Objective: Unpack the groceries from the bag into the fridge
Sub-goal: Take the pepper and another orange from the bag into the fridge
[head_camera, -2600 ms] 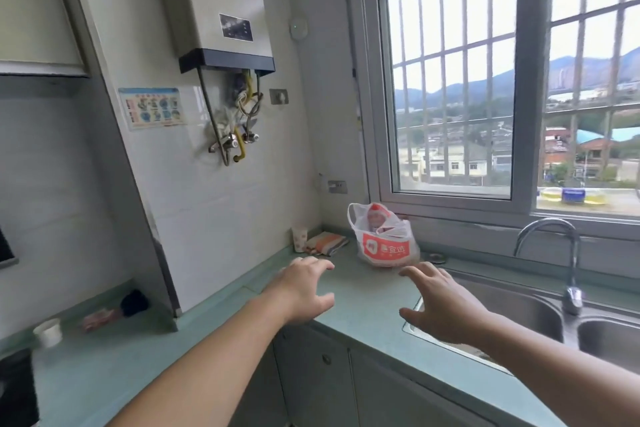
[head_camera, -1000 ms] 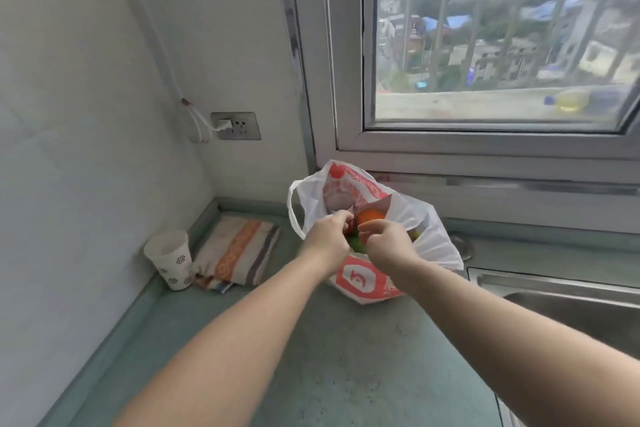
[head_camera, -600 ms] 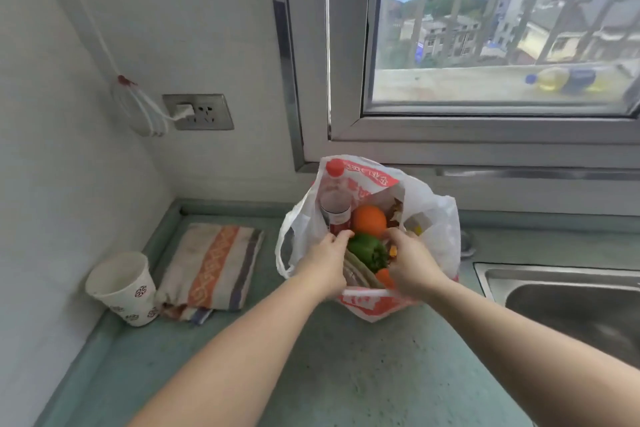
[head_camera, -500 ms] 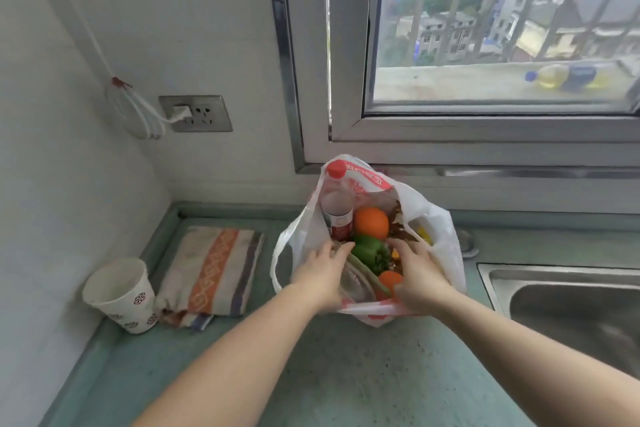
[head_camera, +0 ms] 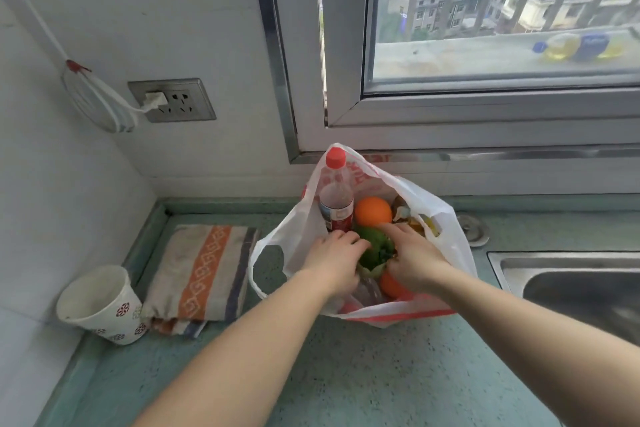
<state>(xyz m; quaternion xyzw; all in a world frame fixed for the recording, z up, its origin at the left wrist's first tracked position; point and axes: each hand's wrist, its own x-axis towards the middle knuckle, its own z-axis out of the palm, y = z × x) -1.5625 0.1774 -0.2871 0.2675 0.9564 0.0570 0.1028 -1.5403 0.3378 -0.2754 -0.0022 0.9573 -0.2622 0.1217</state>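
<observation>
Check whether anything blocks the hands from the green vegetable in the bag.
Nothing visible does. The white plastic bag is open, and the left hand and right hand already touch the green vegetable from either side. The clear red-capped bottle and round orange crowd it from behind only.
</observation>
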